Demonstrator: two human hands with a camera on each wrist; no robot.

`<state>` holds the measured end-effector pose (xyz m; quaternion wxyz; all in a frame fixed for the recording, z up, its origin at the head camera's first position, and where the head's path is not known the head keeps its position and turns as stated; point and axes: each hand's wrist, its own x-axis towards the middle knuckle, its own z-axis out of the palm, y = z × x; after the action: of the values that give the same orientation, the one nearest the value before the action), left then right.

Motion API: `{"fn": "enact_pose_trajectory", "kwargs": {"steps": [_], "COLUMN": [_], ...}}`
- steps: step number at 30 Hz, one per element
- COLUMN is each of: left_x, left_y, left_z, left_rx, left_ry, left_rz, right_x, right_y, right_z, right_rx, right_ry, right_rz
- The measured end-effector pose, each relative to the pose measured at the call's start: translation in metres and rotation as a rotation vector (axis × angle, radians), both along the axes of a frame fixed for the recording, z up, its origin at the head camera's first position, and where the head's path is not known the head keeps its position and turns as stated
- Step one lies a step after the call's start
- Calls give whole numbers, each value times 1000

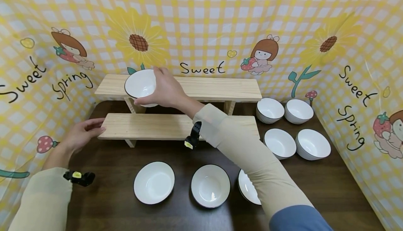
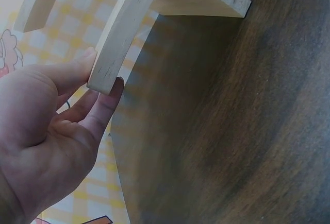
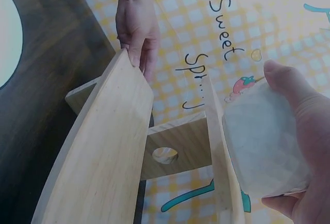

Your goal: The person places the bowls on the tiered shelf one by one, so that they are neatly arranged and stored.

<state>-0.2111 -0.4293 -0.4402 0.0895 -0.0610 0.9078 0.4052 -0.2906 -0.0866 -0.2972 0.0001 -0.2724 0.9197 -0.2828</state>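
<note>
My right hand [image 1: 168, 89] grips a white bowl [image 1: 140, 83] with a thin dark rim, thumb on the near side and fingers at the far rim. The bowl is at the left part of the upper board of a two-step wooden shelf [image 1: 217, 88]. In the right wrist view the bowl's faceted outer wall [image 3: 265, 136] shows beside that board; whether it touches the wood I cannot tell. My left hand [image 1: 82, 133] pinches the left end of the lower board [image 1: 148, 126]. The left wrist view has thumb and fingers on opposite faces of that board end [image 2: 111, 64].
On the dark wooden table [image 1: 104, 203], three white bowls stand in front of the shelf: left [image 1: 154, 182], middle [image 1: 210, 186] and right [image 1: 248, 187], the last partly behind my right sleeve. Several more bowls [image 1: 313, 144] stand right of the shelf. Checkered cloth [image 1: 201, 24] encloses the back and sides.
</note>
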Motion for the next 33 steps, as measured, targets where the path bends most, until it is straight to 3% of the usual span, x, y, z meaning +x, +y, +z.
{"fn": "enact_pose_trajectory", "kwargs": {"steps": [17,27,33], "left_x": [0,-1,-1], "left_y": [0,-1,-1], "left_z": [-3,-4,-4], "left_rx": [12,29,29], "left_ry": [8,4,13], "left_rz": [-5,-3,-5], "right_x": [-15,-21,-24], "right_y": [-11,-17,-19], "right_z": [-12,-24,-35], "right_rx": [-18,-186,-361], "right_ry": [-52,-94,-117], "right_rz": [-37,-103,-93]}}
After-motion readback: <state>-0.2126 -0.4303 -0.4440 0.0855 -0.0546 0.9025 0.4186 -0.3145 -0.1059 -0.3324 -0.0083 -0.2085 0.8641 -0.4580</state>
